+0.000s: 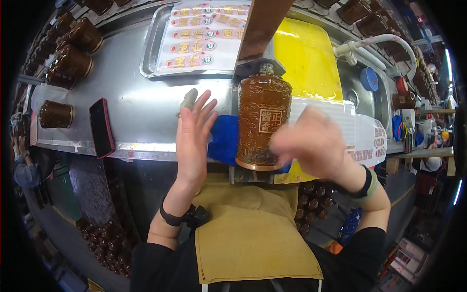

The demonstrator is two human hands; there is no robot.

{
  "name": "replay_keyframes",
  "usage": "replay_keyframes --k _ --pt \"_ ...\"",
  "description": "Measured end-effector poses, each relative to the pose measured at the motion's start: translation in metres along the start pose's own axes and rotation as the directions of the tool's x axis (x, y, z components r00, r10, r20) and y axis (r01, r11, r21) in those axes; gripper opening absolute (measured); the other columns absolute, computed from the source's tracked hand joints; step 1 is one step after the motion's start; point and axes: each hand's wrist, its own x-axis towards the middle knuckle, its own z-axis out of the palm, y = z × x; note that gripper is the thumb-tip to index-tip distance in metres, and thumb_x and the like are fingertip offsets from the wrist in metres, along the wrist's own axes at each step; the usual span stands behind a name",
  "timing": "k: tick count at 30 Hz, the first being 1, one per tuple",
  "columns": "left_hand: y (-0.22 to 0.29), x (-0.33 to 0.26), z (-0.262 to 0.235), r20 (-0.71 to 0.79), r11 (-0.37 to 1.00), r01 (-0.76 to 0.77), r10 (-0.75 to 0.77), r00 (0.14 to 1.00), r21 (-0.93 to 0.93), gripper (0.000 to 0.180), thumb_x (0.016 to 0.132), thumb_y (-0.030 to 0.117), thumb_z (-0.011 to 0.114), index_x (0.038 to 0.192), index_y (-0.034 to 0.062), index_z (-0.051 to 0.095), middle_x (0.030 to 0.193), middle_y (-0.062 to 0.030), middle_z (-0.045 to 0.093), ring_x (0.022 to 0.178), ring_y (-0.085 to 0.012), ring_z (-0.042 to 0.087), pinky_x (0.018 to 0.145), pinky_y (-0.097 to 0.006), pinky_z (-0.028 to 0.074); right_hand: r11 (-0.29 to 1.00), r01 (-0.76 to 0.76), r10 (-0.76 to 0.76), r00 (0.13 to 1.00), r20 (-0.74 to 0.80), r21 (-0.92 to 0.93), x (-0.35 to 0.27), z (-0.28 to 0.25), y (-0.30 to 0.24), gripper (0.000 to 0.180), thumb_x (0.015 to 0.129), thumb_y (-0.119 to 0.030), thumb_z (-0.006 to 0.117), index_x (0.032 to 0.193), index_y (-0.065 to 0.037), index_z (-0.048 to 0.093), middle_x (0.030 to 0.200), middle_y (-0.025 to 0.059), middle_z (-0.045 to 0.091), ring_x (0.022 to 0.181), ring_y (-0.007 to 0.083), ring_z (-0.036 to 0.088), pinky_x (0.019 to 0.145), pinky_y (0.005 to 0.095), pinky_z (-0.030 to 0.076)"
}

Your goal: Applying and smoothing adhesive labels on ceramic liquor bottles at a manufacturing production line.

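A large brown glazed bottle (262,109) with a raised pattern and a square panel of characters lies on its side or leans on a blue cloth (224,141), base toward me. Beside it, my left hand (193,136) is held up with fingers stretched and spread, holding nothing. A grey cover (188,99) shows at one of its fingertips. My right hand (311,143) is at the bottle's lower right side, smeared by motion; its fingers cannot be made out, nor whether they touch the bottle.
A metal tray (148,53) holds a sheet of gold-lettered labels (194,34). A phone (101,127) lies on the steel table at left, near several brown bottles (56,114). At right are a yellow sheet (306,58), a sticker sheet (372,141), and a sink with a blue bowl (369,79).
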Motion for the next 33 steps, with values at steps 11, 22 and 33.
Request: replay_keyframes --k 11,22,33 --pt "-0.007 -0.001 0.004 0.058 0.999 0.048 -0.05 0.997 0.023 0.067 0.11 0.05 0.017 0.154 0.0003 0.027 0.154 -0.022 0.04 0.143 -0.0362 0.039 0.12 -0.049 0.03 0.997 0.078 -0.076 0.994 0.075 -0.025 -0.043 0.006 0.008 0.023 0.082 -0.016 0.072 0.105 -0.011 0.072 0.098 0.0 0.073 0.076 0.0168 0.061 0.063 0.0316 0.048" --pt "-0.004 -0.003 0.009 0.075 0.999 0.042 -0.043 0.996 0.016 0.068 0.109 0.052 0.02 0.152 0.0006 0.032 0.152 -0.0211 0.044 0.139 -0.0335 0.044 0.117 -0.048 0.033 0.92 0.143 -0.084 0.981 0.174 -0.364 0.021 0.015 -0.011 0.029 0.072 -0.02 0.069 0.098 -0.008 0.067 0.081 0.0007 0.056 0.077 0.018 0.055 0.067 0.0306 0.047" --pt "0.009 0.0 0.011 0.102 0.999 0.04 -0.042 0.994 0.023 0.071 0.108 0.057 0.018 0.15 0.0034 0.037 0.148 -0.0191 0.048 0.133 -0.0306 0.049 0.114 -0.046 0.037 0.782 0.482 -0.445 0.876 0.188 -0.394 -0.005 0.021 -0.002 0.017 0.081 -0.017 0.066 0.097 -0.015 0.066 0.1 -0.0018 0.059 0.082 0.0141 0.053 0.065 0.0258 0.051"
